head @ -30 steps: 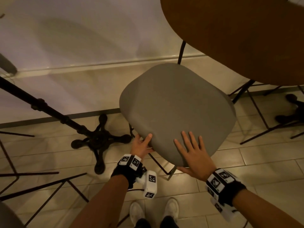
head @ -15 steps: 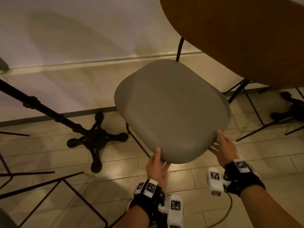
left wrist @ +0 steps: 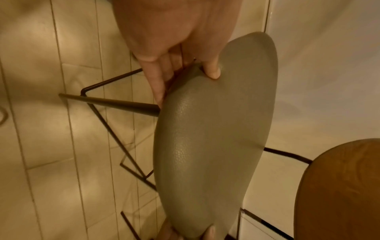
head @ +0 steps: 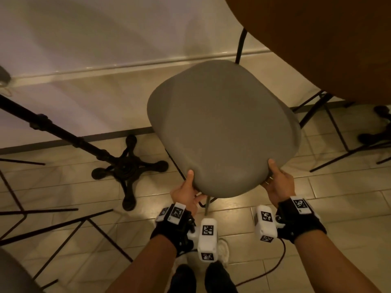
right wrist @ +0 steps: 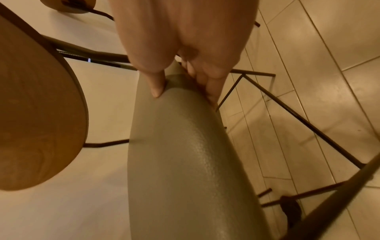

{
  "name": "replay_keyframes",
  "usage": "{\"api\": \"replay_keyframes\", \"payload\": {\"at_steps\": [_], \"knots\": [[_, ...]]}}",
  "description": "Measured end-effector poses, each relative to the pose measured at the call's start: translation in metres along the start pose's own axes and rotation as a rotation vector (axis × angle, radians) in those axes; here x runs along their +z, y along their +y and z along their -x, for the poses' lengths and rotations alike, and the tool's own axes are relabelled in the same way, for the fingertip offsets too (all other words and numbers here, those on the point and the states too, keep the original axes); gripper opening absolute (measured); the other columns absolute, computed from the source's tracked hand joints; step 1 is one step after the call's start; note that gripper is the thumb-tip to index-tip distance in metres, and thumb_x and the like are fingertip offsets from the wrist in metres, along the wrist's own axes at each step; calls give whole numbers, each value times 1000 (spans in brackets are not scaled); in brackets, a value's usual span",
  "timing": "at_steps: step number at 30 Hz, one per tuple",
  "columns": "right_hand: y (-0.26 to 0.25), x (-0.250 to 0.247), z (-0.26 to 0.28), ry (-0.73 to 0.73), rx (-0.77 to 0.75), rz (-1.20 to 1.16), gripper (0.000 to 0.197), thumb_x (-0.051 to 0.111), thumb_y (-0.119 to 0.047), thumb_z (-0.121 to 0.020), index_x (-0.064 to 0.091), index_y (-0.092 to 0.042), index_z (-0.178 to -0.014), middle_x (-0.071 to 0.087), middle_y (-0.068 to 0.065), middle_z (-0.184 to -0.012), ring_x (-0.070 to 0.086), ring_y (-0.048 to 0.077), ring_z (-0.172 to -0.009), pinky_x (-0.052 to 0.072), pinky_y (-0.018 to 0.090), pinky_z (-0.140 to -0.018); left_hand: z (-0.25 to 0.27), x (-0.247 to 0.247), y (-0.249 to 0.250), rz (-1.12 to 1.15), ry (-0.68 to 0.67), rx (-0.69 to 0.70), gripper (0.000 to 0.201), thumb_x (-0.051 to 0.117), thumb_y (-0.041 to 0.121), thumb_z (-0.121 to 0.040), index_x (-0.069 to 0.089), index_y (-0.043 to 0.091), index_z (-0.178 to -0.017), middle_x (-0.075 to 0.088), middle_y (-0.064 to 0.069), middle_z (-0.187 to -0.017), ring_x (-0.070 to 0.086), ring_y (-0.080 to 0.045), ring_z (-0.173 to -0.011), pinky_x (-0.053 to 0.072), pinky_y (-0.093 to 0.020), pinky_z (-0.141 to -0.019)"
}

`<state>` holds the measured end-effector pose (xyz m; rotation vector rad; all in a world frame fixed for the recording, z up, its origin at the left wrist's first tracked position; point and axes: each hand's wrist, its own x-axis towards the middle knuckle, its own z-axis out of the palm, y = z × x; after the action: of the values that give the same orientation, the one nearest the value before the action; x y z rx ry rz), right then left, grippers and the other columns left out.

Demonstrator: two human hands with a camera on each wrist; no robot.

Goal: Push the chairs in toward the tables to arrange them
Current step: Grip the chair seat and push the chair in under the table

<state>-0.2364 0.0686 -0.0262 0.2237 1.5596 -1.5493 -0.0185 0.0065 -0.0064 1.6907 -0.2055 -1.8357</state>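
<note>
A chair with a grey padded seat (head: 224, 127) on thin black legs stands in front of me, partly beside a round brown wooden table (head: 321, 45) at the upper right. My left hand (head: 187, 190) grips the seat's near left corner, thumb on top and fingers curled underneath. My right hand (head: 277, 180) grips the near right corner the same way. The left wrist view shows the left hand (left wrist: 185, 69) pinching the grey seat (left wrist: 211, 142) edge-on. In the right wrist view my right hand (right wrist: 180, 78) clamps the grey seat (right wrist: 185, 162), with the table (right wrist: 37, 113) to its left.
A black cast-iron table base (head: 127, 166) with its slanting post stands on the tiled floor at the left. Thin black chair legs (head: 63, 225) cross the lower left, and more legs (head: 338, 144) plus another base sit at the right. A pale wall (head: 105, 39) runs behind.
Both hands left the top of the seat and took hold of its near corners from the sides. The seat now sits slightly nearer the brown table.
</note>
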Motion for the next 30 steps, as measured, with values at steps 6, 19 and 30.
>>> {"api": "replay_keyframes", "payload": {"at_steps": [6, 19, 30], "knots": [[26, 27, 17, -99, 95, -43, 25, 60, -20, -92, 57, -7, -114, 64, 14, -119, 65, 26, -100, 61, 36, -67, -22, -18, 56, -123, 11, 44, 22, 67, 29, -87, 61, 8, -87, 66, -14, -106, 65, -29, -93, 56, -40, -65], [-27, 18, -6, -52, 104, -74, 44, 53, -24, -96, 45, -3, -134, 59, 16, -122, 62, 24, -95, 50, 39, -77, 0, -15, -3, 138, -96, -25, 29, 64, 34, -88, 61, 11, -106, 71, -17, -106, 70, -28, -88, 62, -32, -61], [-4, 24, 1, -104, 139, -101, 51, 54, -20, -95, 39, 2, -139, 54, 18, -133, 61, 26, -99, 52, 41, -76, -4, -26, 23, 76, -18, 85, 22, 64, 25, -89, 58, 6, -99, 67, -14, -96, 67, -28, -83, 61, -40, -69]]}}
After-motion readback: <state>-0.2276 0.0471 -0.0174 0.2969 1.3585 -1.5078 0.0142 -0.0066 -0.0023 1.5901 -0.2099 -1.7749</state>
